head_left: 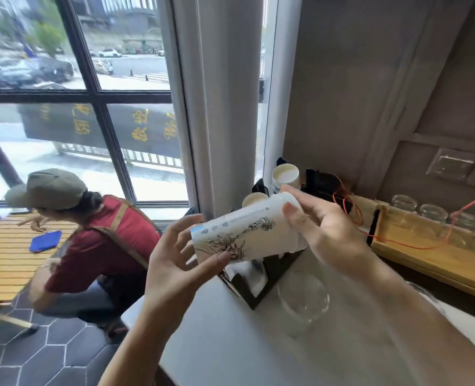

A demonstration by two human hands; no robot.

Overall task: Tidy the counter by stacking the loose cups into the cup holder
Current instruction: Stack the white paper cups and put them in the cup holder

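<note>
Paper cups [244, 235], a nested white stack printed with dark line drawings, lie nearly sideways in mid-air above the white counter [230, 330], held between both hands. The right hand [322, 229] wraps the far end, fingers curled over the top and thumb pressed on the side, so that end of the stack is covered and I can't count the cups. The left hand [175, 257] takes the near end, thumb pressed against the printed wall, the other fingers spread loosely behind. Beyond them two more upright paper cups show their pale interiors, one taller stack [285, 174] and a lower one [254, 199], their lower parts hidden by the held stack. The black cup holder [258, 288] sits on the counter under the hands; only its dark frame and something white inside show. A clear glass [303, 302] stands just beside it, blurred and hard to read. At right, a wooden tray [439, 254] carries glass jars [432, 213], cut off by the edge, with a red cord [350, 207] looping across.
</note>
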